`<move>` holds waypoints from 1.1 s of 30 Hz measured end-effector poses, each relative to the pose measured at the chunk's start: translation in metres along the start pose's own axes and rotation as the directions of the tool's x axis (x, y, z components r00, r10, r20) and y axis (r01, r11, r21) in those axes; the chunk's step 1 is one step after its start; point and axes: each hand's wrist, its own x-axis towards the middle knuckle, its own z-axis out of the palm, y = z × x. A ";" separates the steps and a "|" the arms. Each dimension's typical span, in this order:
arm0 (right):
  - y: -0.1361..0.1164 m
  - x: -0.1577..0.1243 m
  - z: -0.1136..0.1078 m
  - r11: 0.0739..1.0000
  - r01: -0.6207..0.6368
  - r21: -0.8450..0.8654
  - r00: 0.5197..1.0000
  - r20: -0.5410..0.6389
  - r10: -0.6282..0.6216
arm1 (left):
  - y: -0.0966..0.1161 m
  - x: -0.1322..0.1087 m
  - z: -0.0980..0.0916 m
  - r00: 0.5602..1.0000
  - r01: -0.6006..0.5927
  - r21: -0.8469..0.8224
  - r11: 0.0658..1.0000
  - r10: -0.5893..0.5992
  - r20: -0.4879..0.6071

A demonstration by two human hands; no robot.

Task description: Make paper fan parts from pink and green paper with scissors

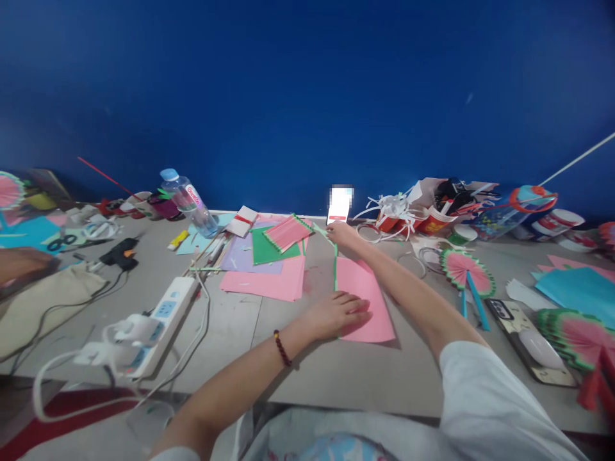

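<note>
A sheet of pink paper (369,288) lies in front of me with a narrow green strip (335,266) along its left edge. My left hand (342,314) rests flat on the paper's near left part, fingers stretched out. At the far end of that edge, my right hand (343,235) has its fingers closed at the top of the green strip; the fingertips are small and partly hidden. A pale green strip (324,233) runs out to the left beside them. Just beyond stands a lit phone (339,206).
Left of the paper lie a pleated pink piece (288,233), a green sheet (264,248) and pink sheets (262,285). Further left are a power strip (166,320), a bottle (192,202) and a glue gun (120,255). Finished pink-green fans (467,272) and another phone (531,346) lie right.
</note>
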 end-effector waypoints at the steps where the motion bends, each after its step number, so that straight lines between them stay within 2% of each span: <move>1: -0.001 0.003 0.003 1.000 -0.005 -0.012 1.000 0.001 0.005 | 0.000 0.000 0.001 1.000 -0.019 0.003 1.000 0.019 -0.005; 9: -0.004 0.015 0.010 0.998 -0.033 -0.047 0.999 -0.009 0.033 | -0.002 -0.002 0.011 0.998 -0.038 0.015 0.999 0.037 0.050; 16: -0.007 0.019 0.018 0.997 -0.072 -0.008 0.992 -0.101 0.070 | 0.008 -0.002 -0.001 0.999 0.021 -0.122 0.992 -0.018 0.028; 19: -0.009 0.019 0.021 0.996 -0.077 0.035 0.987 -0.138 0.081 | 0.011 0.000 -0.003 0.999 0.050 -0.131 0.990 -0.049 0.013; 23: -0.007 0.017 0.023 0.986 -0.081 0.147 0.972 -0.207 0.111 | 0.015 0.002 -0.005 0.995 0.101 -0.104 0.989 -0.100 0.007; 27: -0.002 0.011 0.022 0.943 -0.068 0.327 0.944 -0.286 0.167 | 0.016 0.002 -0.005 0.994 0.111 -0.084 0.990 -0.110 0.011; 31: 0.004 -0.003 0.016 0.861 -0.035 0.507 0.933 -0.292 0.210 | 0.015 0.002 -0.002 0.992 0.125 -0.071 0.990 -0.122 0.045; 33: 0.006 -0.016 0.015 0.760 -0.015 0.650 0.937 -0.257 0.238 | 0.015 0.002 -0.001 0.989 0.149 -0.076 0.986 -0.147 0.035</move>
